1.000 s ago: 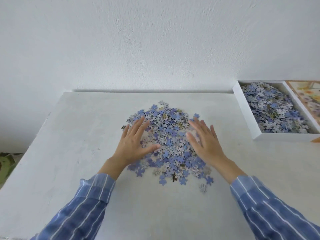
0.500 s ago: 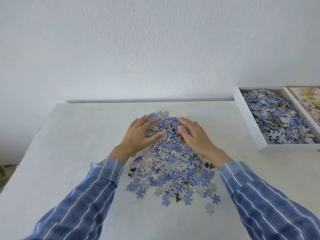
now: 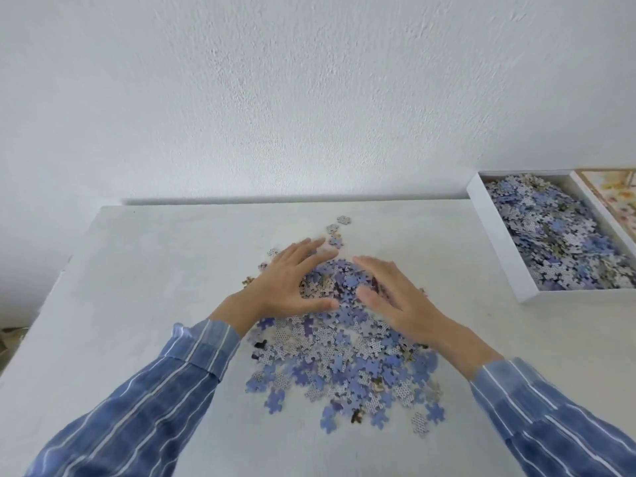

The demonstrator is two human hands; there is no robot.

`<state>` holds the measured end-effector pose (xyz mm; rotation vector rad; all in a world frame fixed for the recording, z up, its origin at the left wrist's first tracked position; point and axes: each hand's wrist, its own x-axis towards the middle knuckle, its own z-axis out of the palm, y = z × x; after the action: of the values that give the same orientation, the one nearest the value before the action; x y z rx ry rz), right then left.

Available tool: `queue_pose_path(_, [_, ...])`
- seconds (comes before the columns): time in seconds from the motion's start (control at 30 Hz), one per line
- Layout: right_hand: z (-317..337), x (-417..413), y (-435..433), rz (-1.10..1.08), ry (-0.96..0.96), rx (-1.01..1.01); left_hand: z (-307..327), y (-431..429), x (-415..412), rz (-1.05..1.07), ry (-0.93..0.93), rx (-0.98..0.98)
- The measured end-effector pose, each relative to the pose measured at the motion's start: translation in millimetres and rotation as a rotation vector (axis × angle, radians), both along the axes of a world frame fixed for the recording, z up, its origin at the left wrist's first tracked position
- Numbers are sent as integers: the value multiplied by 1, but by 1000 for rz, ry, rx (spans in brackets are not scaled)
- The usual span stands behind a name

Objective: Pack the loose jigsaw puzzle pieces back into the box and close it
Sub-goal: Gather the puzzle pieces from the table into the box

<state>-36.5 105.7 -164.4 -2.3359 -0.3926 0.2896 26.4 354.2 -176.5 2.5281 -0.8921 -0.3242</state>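
We note a white table [image 3: 155, 287] set against a white textured wall [image 3: 309, 98], with the loose pile of puzzle pieces [image 3: 344, 359] lying on the table at centre, mostly blue and grey-patterned, a few showing darker or tan faces. Both hands lie over the far part of this pile. The left hand [image 3: 289, 284] is palm down, fingers straight and a little spread, thumb stretched along the pieces toward the middle; it grips nothing. The right hand [image 3: 399, 301] is likewise palm down with straight fingers pointing away and to the left, thumb out to the side; its outline is somewhat blurred, and we see nothing pinched in it. The two hands angle toward each other with a heap of pieces between them, the fingertips near but not touching. A few stray pieces [image 3: 343, 220] lie apart on the table just beyond the left fingertips, and some small ones lie beside the left hand's outer edge. The near half of the pile spreads thin between the two striped blue sleeves [image 3: 144, 401]. The white box [image 3: 500, 239] sits open at the far right of the table, well apart from the pile, and already carries a thick layer of pieces [image 3: 557, 235]. Just beside its right wall we see a printed panel [image 3: 616, 201] in pale orange tones, cut off by the frame edge; we cannot tell what it belongs to
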Motion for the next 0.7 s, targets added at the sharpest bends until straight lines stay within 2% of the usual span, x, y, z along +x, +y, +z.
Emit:
queue_pose_path(0.1, [-1, -38, 2, 112, -43, -290, -1, 1, -5, -68, -23, 90])
queue_pose_path(0.23, [-25, -65, 9, 113, -230, -470, -4, -6, -12, -110, -139, 226])
queue_pose_path(0.33, [-32, -66, 17, 65, -317, -414, -8, -7, -12, -83, -216, 225])
queue_pose_path(0.47, [-35, -66, 21, 72, -482, -322, -15, -7, -14, -106, -345, 125])
queue_pose_path(0.7, [-34, -68, 19, 103, -512, -323, -16, -5, -12, -114, -339, 76])
